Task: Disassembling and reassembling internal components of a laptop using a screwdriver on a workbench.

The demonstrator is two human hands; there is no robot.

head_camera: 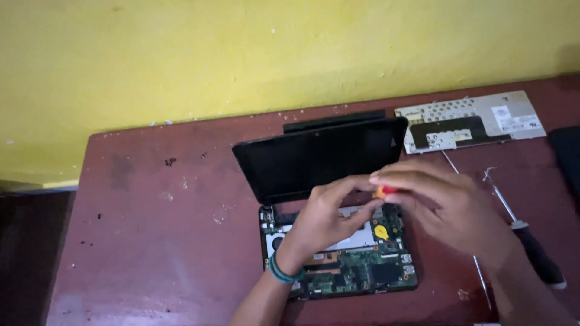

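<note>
tool: small orange-and-red thing, looks like a screwdriver handle, hard to say more since fingers cover most of it. It sits just above the top edge of the open laptop, right under the screen.
right hand: fingers curled over the tool from the right, closed on it.
left hand: comes in from below, fingertips pinching toward the same tool, touching it or just about. Teal band on that wrist.
laptop: small one with the keyboard off, so the green board is bare. Yellow round sticker-ish bit on the right of the board, silvery plate in the middle, partly under the left hand.
screen: dark, tilted back toward the wall, still on its hinges.
keyboard: lying face down at the back right, well apart from the laptop.
screwdriver: black handle, thin shaft, lying right of the right hand. Another thin rod runs partly under that wrist.
table: reddish brown, scuffed, pushed against a yellow wall.
</note>
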